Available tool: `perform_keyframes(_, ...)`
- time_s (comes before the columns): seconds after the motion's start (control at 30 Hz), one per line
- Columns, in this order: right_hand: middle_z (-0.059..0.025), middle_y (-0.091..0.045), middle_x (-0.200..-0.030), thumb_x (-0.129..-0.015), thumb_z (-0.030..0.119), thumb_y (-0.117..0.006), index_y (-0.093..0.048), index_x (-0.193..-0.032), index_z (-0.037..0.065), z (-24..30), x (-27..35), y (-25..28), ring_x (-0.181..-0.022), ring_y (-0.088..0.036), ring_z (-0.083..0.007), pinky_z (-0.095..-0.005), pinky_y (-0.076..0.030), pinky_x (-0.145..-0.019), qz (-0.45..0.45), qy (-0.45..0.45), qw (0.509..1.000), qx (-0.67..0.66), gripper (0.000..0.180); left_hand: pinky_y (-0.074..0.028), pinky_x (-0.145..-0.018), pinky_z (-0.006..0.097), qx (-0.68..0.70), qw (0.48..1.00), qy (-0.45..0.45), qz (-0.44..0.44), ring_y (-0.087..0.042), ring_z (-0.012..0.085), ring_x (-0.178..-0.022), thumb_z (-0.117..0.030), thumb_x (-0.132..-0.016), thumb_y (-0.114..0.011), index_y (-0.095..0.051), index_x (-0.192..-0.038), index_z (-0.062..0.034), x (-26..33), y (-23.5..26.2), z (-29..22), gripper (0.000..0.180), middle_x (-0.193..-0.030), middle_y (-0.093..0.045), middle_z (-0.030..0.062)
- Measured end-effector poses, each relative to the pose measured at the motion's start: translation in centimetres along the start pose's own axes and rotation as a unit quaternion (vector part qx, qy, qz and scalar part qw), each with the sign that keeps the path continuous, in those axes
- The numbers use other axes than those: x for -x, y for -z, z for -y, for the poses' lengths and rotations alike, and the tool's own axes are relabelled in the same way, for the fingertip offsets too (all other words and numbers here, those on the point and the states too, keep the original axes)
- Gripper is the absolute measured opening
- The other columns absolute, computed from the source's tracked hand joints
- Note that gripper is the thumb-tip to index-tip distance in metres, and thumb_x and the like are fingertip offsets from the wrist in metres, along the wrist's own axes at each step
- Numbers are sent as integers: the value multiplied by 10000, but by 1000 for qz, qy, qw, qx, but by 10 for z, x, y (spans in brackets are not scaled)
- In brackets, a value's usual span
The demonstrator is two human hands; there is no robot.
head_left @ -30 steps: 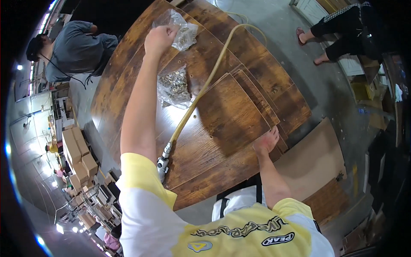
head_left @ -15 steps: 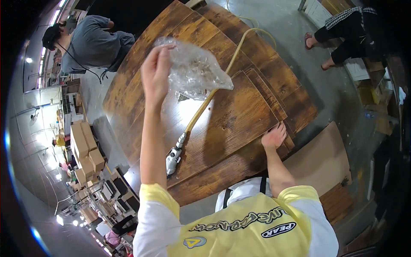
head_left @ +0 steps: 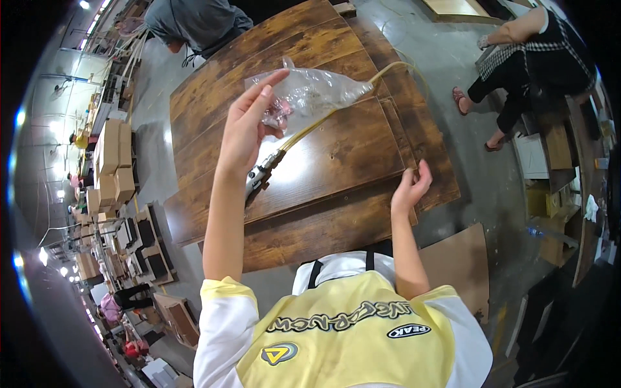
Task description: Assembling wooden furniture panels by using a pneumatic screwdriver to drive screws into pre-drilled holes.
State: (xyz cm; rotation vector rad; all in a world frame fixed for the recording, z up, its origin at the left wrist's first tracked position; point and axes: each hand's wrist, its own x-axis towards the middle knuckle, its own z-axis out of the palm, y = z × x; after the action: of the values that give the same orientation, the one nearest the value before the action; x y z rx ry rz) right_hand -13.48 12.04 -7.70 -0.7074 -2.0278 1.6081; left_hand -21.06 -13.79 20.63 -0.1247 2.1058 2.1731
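Observation:
My left hand [head_left: 249, 126] is raised over the wood-grain boards, its fingers apart and the index finger stretched out. Just beyond the fingers is a clear plastic bag [head_left: 314, 89] with small pieces in it, too blurred to name; the fingers overlap its near end in view, but no grip on it shows. My right hand [head_left: 411, 189] is at the right edge of the top brown board [head_left: 343, 152], thumb and fingers apart, by a narrow wooden strip [head_left: 400, 132]. Whether it touches the edge is hard to tell.
A silver air tool [head_left: 257, 176] lies on the board, its yellow hose [head_left: 304, 134] running under the bag toward the far right. A flat cardboard sheet [head_left: 456, 268] lies at right. One person [head_left: 194, 26] stands far left, another [head_left: 517, 77] far right. Stacked cartons [head_left: 113, 158] stand left.
My left hand has gone from closed at the bag's top to open fingers, and the bag now lies lower and flatter. My right hand has turned, its fingers lifting at the board's edge.

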Motion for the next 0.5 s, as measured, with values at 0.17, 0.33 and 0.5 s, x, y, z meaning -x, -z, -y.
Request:
perform_keyframes(0.17,-71,-467,-1287,-901,73,-585,-407,-1345,66,106,-20,-22,-1184,-445,-174,-324,-378,-989,149,41,956,-248,478,-471,-542,213,92,995,34,-17,-531,81,-612,-207,-1014,-452,-539,-1329,-75,44,-14,8,352,-763,-586,14)
perform_keyframes(0.33,47,-564,-761,-957,114,-579,-616,-930,8,137,10,-51,-709,-516,-40,-186,-435,-690,357,-24,868,-344,116,-503,-595,274,230,966,0,-115,-571,100,-733,-221,-989,-463,-479,-1375,-45,99,-14,22,425,-908,-606,66)
perform_keyframes(0.5,52,-537,-719,-952,118,-583,-598,-882,17,177,18,-42,-664,-471,-19,-176,-384,-611,453,10,824,-340,123,-475,-987,391,548,831,-28,-95,-479,313,-1249,-150,-921,-510,-461,-1337,-19,151,20,140,439,-1257,-547,216)
